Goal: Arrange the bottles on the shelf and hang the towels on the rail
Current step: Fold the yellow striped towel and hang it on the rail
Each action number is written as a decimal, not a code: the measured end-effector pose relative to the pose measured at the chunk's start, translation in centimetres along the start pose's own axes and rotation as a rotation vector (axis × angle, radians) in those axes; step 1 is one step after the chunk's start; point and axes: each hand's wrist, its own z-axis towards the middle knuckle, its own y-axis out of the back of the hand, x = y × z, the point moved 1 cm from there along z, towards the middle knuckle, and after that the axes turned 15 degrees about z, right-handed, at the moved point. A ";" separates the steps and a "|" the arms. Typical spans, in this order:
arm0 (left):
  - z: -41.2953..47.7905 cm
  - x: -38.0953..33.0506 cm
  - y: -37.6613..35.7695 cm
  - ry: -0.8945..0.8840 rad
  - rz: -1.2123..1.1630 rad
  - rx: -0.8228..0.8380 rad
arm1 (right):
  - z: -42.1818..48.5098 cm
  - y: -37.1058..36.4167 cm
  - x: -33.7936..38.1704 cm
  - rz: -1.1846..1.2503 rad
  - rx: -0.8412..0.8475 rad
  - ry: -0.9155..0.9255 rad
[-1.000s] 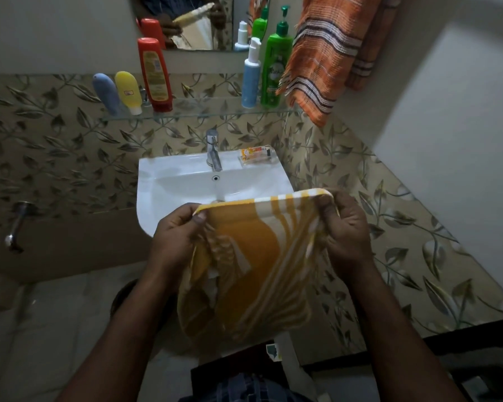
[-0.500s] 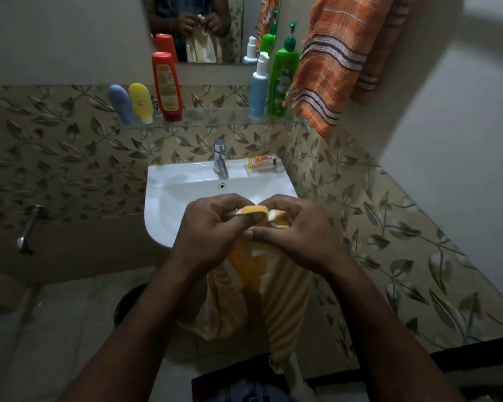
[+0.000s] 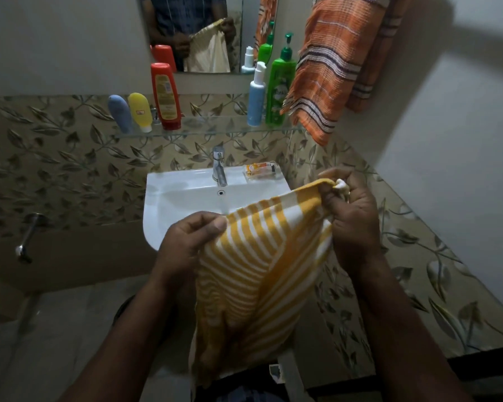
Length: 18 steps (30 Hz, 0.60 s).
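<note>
Moved: left hand (image 3: 192, 242) and right hand (image 3: 352, 216) now apart, each pinching a top corner | yellow towel (image 3: 262, 271) stretched between my hands before the sink (image 3: 186, 192) | step: hanging towels | next: lift it beside the orange towel (image 3: 325, 68)

The only wording that can be made out is white script that looks like "Vatika" on the green pump bottle (image 3: 280, 91) on the glass shelf (image 3: 215, 129), while the red bottle (image 3: 164, 97), the yellow bottle (image 3: 140, 111) and the packet (image 3: 260, 170) on the sink (image 3: 163, 182) carry print too small to read.
</note>
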 end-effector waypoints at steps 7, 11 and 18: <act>0.2 -2.6 -1.6 -0.226 0.207 0.024 | -2.3 -1.8 -2.5 -0.334 0.419 -0.236; 0.5 -2.8 -2.6 -0.251 0.163 0.098 | -1.9 -2.7 -3.1 -0.323 0.465 -0.033; -0.4 0.0 -2.1 -0.089 0.061 0.118 | 0.0 0.3 -1.2 0.046 0.106 -0.019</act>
